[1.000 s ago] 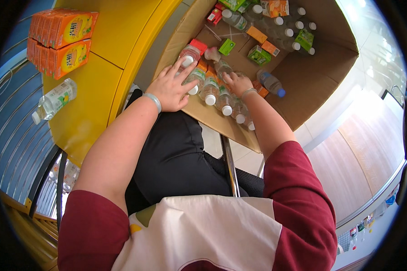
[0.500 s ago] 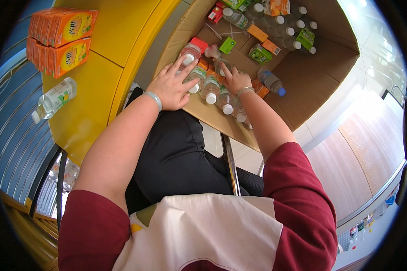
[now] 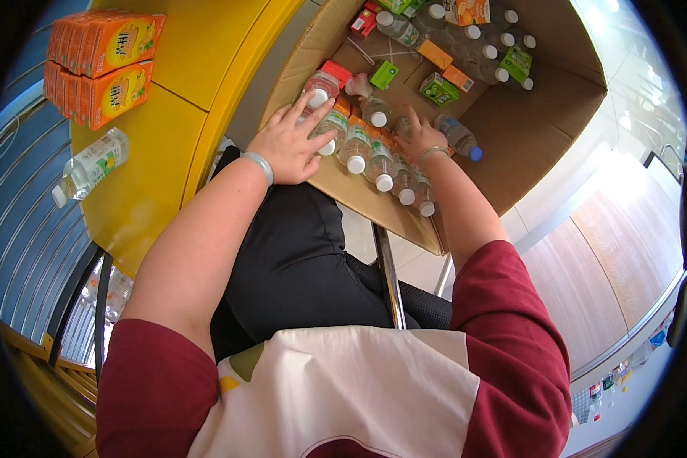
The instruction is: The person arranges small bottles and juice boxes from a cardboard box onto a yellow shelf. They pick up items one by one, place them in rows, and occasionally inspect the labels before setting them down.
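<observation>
A large cardboard box (image 3: 542,130) stands open in front of me, filled with clear plastic bottles with white caps (image 3: 378,164) lined up along its near wall. My left hand (image 3: 288,143) rests flat on the box's near edge, fingers spread over a bottle with an orange label (image 3: 318,90). My right hand (image 3: 422,137) reaches inside the box with fingers apart, among the bottles, touching one next to a blue-capped bottle (image 3: 459,137). Small green cartons (image 3: 438,88) and orange cartons (image 3: 435,53) lie deeper in the box.
To the left is a yellow table (image 3: 168,99) carrying stacked orange juice cartons (image 3: 103,61) and one lying clear bottle (image 3: 88,168). My lap in black clothing and a chair frame (image 3: 388,275) are below. Pale floor lies to the right.
My right hand has moved further into the box, from the near row of bottles toward the middle. My left hand stayed on the box edge.
</observation>
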Demonstrator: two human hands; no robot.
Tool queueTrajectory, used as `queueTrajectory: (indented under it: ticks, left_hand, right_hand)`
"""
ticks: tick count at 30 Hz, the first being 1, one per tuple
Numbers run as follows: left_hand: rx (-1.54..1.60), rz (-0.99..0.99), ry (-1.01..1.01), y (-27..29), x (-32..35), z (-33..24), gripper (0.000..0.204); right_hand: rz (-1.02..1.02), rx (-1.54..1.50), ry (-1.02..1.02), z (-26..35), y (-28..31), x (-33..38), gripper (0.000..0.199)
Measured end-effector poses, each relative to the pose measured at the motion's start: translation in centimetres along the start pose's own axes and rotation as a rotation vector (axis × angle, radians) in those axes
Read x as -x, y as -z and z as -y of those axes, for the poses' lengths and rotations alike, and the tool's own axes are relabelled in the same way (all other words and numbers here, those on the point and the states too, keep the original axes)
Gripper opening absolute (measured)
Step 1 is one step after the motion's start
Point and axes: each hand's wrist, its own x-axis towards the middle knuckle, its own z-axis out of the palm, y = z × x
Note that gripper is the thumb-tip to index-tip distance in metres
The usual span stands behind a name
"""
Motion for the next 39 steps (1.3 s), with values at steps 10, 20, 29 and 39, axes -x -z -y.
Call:
queueTrajectory:
  ticks: [10,20,29,39]
  left_hand:
    - [0.01,-0.008,-0.002,0.0,0.0,0.0,0.048]
    - [0.017,0.005,0.002,-0.2,-0.1,0.1,0.046]
    - [0.033,0.015,0.012,-0.3,-0.1,0.0,0.047]
    - [0.101,-0.034,-0.021,0.4,0.6,0.0,0.052]
  right_hand:
    - [-0.332,-0.028,0.026,1.8,0.4,-2.4,0.05]
    - [0.185,-0.004,0.023,10.3,1.2,-8.0,0.045]
    - [0.201,0.06,-0.054,11.4,1.8,-9.0,0.044]
    - [-0.179,-0.377,0.161,8.8,8.4,2.3,0.034]
